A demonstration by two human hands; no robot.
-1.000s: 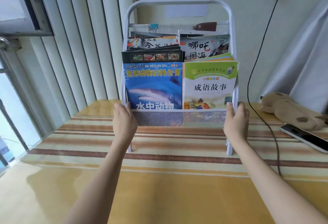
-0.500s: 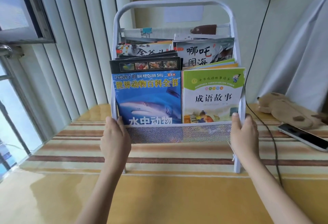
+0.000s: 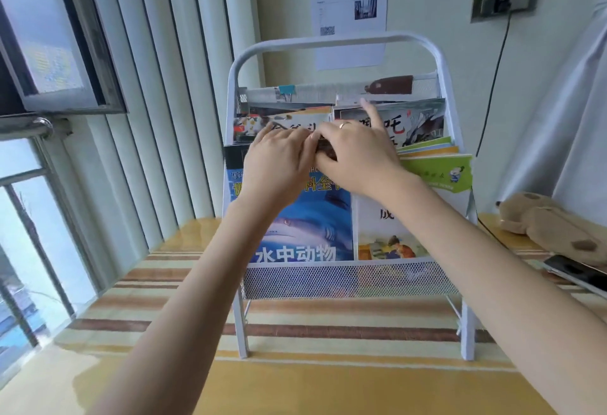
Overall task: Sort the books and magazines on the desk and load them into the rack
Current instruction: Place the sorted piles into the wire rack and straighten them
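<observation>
Yellow-topped bench point(image 3: 328, 388) with a striped runner, carrying a white wire rack point(image 3: 331, 42) that stands upright against the wall and is already loaded tier on tier. Front pocket: blue shark book point(image 3: 315, 237) on the left, green-topped storybook point(image 3: 437, 173) on the right, both leaning back behind the mesh. Just behind the shark book, a black-covered magazine point(image 3: 234, 155), its top edge under both hands. Left hand point(image 3: 279, 158) and right hand point(image 3: 358, 155) meeting at the middle, fingers point(image 3: 285, 133) curled over that edge, apparently gripping or squaring it; right forefinger straight, touching the tier behind. Sorting looks all but done. Risk from here: tugging upward could drag neighbouring covers out, or pushing back hard could tip the light rack.
</observation>
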